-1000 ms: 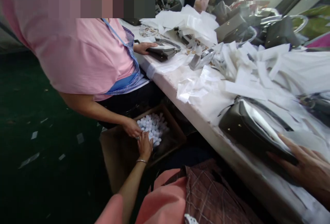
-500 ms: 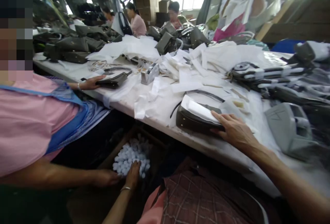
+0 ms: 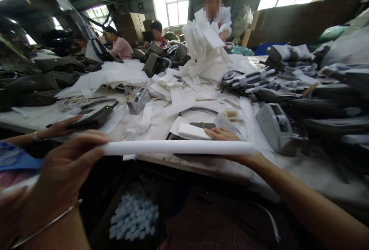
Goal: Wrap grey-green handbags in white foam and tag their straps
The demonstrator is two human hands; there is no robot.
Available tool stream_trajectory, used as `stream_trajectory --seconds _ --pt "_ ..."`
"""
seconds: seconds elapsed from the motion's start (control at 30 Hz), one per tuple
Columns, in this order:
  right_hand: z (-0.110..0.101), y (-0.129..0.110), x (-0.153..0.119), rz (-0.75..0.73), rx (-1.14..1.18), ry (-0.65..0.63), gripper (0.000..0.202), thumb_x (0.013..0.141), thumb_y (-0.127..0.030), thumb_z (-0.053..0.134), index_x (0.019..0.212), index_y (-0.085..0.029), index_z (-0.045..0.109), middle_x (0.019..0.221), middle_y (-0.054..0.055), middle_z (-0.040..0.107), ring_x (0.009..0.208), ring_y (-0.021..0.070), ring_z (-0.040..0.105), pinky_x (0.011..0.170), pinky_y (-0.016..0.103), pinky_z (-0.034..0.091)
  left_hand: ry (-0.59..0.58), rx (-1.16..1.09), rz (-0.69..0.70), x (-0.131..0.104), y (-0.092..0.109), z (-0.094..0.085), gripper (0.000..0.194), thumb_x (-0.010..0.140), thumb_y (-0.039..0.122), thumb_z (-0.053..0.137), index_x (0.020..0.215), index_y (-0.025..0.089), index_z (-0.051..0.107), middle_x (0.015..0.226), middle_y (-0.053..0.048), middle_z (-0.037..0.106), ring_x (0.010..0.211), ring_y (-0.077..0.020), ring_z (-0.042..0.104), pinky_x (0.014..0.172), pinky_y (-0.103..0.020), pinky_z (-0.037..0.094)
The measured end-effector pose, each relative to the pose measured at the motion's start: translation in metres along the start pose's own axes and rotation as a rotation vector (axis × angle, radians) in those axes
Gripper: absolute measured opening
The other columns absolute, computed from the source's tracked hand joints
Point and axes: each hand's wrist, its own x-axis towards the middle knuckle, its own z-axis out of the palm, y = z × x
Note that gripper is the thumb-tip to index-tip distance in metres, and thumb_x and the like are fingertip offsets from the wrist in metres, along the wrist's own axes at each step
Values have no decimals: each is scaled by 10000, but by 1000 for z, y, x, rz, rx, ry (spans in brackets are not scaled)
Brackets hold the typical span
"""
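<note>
Jutting right | white rod (image 3: 178, 147) | gripped by left hand (image 3: 62, 167) | near-level

My left hand (image 3: 66, 161) is blurred, as is the far end of my white rod (image 3: 175, 147). It hides part of my right hand (image 3: 223, 133) and the front of the bag (image 3: 203, 125). The packed white sticks (image 3: 134, 215) show only their ends. Left edge cuts off a co-worker's apron (image 3: 20, 156); right edge, stacked bags (image 3: 340, 100).

Two touched bags (image 3: 203, 125), two tape dispensers (image 3: 272, 127)
</note>
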Motion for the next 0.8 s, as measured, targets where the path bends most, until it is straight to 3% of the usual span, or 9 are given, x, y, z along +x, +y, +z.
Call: stream_trajectory --seconds 0.1,0.13,0.2,0.27,0.37,0.5,0.57,0.7,0.8 --pt "-26 17 12 -75 109 -209 687 872 -419 625 1469 -130 445 1386 165 547 1227 329 524 1022 432 428 -480 -103 114 13 13 82 230 712 439 753 795 226 729 819 -33 679 772 -199 626 683 -308 534" --pt "-35 22 16 -96 143 -280 668 891 -451 598 1461 -132 459 1412 157 534 1258 319 515 1045 415 414 -572 -105 143 11 12 105 221 733 426 744 807 218 733 820 -39 679 775 -196 628 685 -297 527" --pt "-52 30 24 -131 197 -390 615 937 -526 513 1434 -163 502 1437 124 529 1284 294 515 1056 391 410 -578 -121 140 0 4 141 208 794 406 703 856 208 725 846 -33 677 771 -177 626 691 -276 515" --pt "-61 31 28 -146 213 -435 671 915 -632 503 1417 -187 524 1417 107 553 1255 291 546 1032 389 430 -470 -147 94 -19 -9 162 193 837 390 671 890 207 709 871 -19 673 782 -161 627 703 -258 512" --pt "-55 20 25 -138 142 -402 903 740 -721 676 1426 -159 505 1356 143 587 1192 324 580 995 403 455 -300 -180 3 -52 -35 174 193 852 385 671 921 207 696 902 -12 676 845 -161 638 767 -257 517" --pt "-31 3 12 -124 27 -205 991 636 -564 847 1417 -82 474 1258 200 604 1169 359 557 999 438 441 -125 -176 -48 -81 -65 174 189 856 376 678 937 205 683 914 -16 667 859 -165 638 788 -268 522" --pt "-25 1 6 -120 27 -170 1014 628 -540 864 1421 -59 453 1237 207 600 1148 361 554 984 441 446 -128 -156 17 -86 -74 171 153 863 350 671 917 207 682 930 -21 657 891 -169 635 801 -271 520" --pt "-23 5 2 -122 99 -175 1075 627 -652 819 1454 -92 421 1269 190 580 1141 356 548 970 443 449 -216 -116 152 -84 -79 166 96 874 304 657 880 216 694 934 -21 646 896 -162 632 812 -269 510" --pt "-18 5 1 -84 26 -120 1078 583 -594 868 1439 -103 434 1273 196 576 1125 370 549 954 460 449 -147 -99 132 -81 -77 168 107 876 313 657 895 216 696 947 -21 644 907 -161 626 832 -273 504"
